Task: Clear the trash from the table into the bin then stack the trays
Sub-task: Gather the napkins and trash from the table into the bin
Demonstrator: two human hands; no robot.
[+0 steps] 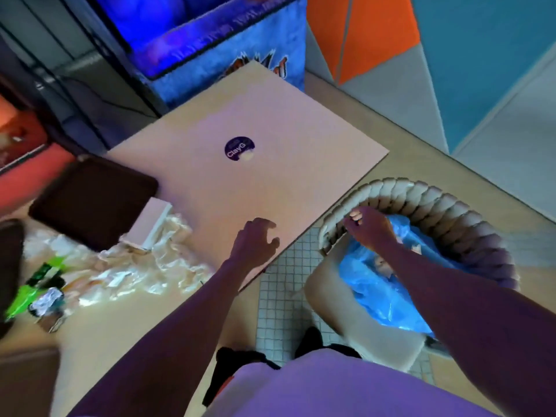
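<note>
My left hand (pixel 257 239) hovers over the near right corner of the table (pixel 270 121), fingers curled apart and holding nothing. My right hand (pixel 368 227) is at the rim of the woven bin (pixel 421 195), fingers bent over its blue liner bag (pixel 373 281); nothing shows in its grip. Crumpled white paper wrappers (pixel 156 263) lie across the table's left half. A small white box (pixel 152 224) rests beside a dark brown tray (pixel 93 203). Green packaging and foil (pixel 39 287) sit at the far left, next to a second dark tray (pixel 9 272) cut off by the frame edge.
A round purple sticker (pixel 239 148) marks the table's middle. A blue-lit arcade cabinet (pixel 216 40) stands behind the table. The bin stands on tiled floor (pixel 279 299) right of the table. A red seat (pixel 27 164) is at the left.
</note>
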